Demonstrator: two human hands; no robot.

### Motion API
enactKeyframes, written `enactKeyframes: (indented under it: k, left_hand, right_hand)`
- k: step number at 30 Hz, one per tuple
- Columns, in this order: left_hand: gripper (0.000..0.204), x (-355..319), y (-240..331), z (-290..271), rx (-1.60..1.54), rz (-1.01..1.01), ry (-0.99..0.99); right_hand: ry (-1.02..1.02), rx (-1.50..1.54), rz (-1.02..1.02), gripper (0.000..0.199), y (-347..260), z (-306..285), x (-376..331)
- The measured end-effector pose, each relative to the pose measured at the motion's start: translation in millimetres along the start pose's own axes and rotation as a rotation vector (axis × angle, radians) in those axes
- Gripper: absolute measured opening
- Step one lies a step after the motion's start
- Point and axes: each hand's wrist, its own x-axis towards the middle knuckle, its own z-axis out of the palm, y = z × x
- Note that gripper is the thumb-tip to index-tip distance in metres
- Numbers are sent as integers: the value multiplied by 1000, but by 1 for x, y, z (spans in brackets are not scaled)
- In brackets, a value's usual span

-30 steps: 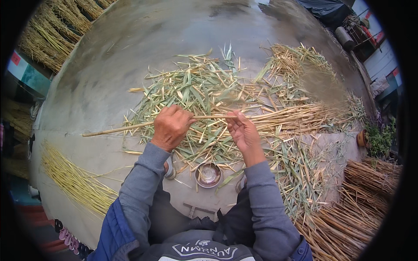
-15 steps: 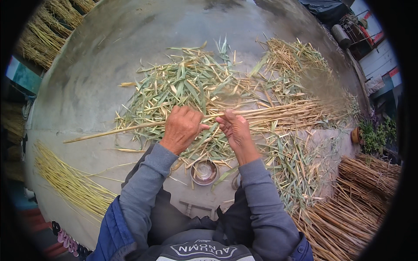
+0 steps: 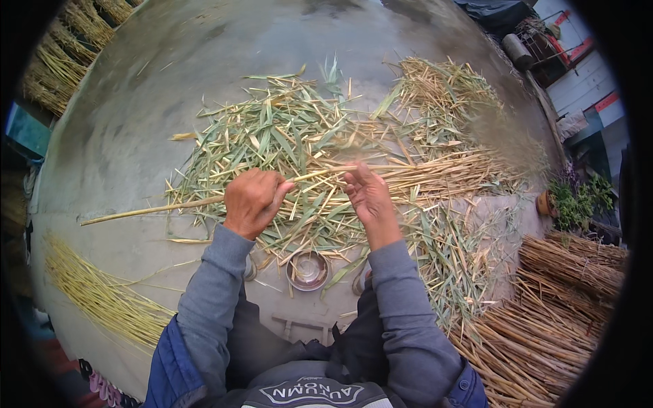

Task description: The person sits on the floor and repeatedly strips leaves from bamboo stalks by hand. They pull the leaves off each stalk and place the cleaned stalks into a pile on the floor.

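A long, pale reed stalk (image 3: 146,210) runs across in front of me, its thick end out to the left. My left hand (image 3: 254,202) is closed in a fist around it. To the right, my right hand (image 3: 373,204) has its palm side partly showing and its fingers curled; thumb and fingertips close on the thinner part of the same stalk, which is slightly blurred there. Beneath the hands spreads a heap of green and straw-coloured leaf strips (image 3: 272,129). A layer of similar stalks (image 3: 442,175) lies beyond my right hand.
A round metal bowl (image 3: 307,270) stands near my knees. Yellow-green peeled stems (image 3: 102,289) lie at left, brown stalk bundles (image 3: 524,340) at lower right. More leaf litter (image 3: 442,102) is at far right, near a potted plant (image 3: 578,197). Upright bundles (image 3: 61,61) fill the far left.
My left hand has drawn left along with the stalk, widening the gap between my hands. My right hand has stayed almost in place. The whole view has shifted slightly.
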Motion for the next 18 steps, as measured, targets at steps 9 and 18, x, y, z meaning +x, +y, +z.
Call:
enactKeyframes:
  k: [9,18]
  left_hand:
    - [21,-6,10,10,68,27,-26]
    - [25,1,-5,12,97,-102,-7]
  right_hand:
    - [155,-132,-104,29,-1,4,-4]
    - [124,-400,-356,36,4,13,-20]
